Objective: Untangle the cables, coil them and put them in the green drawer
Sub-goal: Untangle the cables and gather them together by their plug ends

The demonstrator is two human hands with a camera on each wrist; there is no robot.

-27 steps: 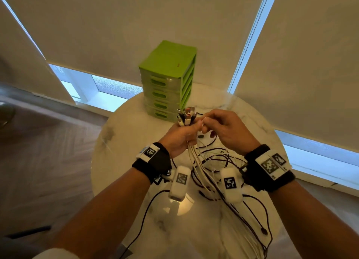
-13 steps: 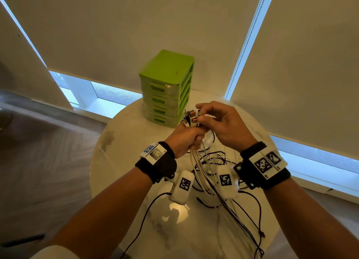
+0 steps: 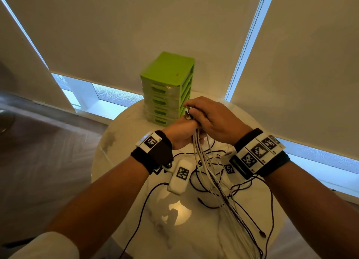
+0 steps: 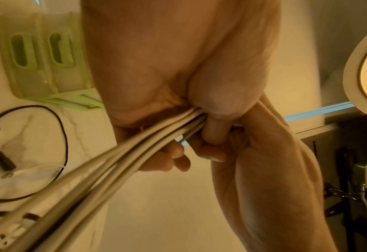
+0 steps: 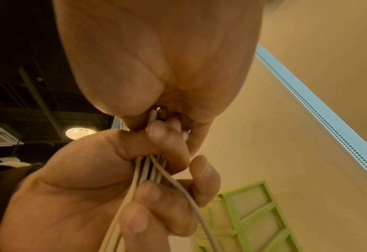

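Note:
My left hand grips a bundle of white cables just below their plugs, above the round marble table. In the left wrist view the white cables run out of the fist toward the lower left. My right hand is curled over the plug ends at the top of the bundle, covering most of them. In the right wrist view its palm closes on the plugs above the left hand's fingers. The green drawer unit stands just behind the hands, all drawers closed.
Loose black cables and white strands lie tangled on the table under and right of the wrists, trailing off the near edge. One black cable runs toward the near left. Window blinds hang behind the table.
My right hand has moved from pinching one plug to closing over the tops of the plugs. Both hands have shifted a little to the right, in front of the drawer unit.

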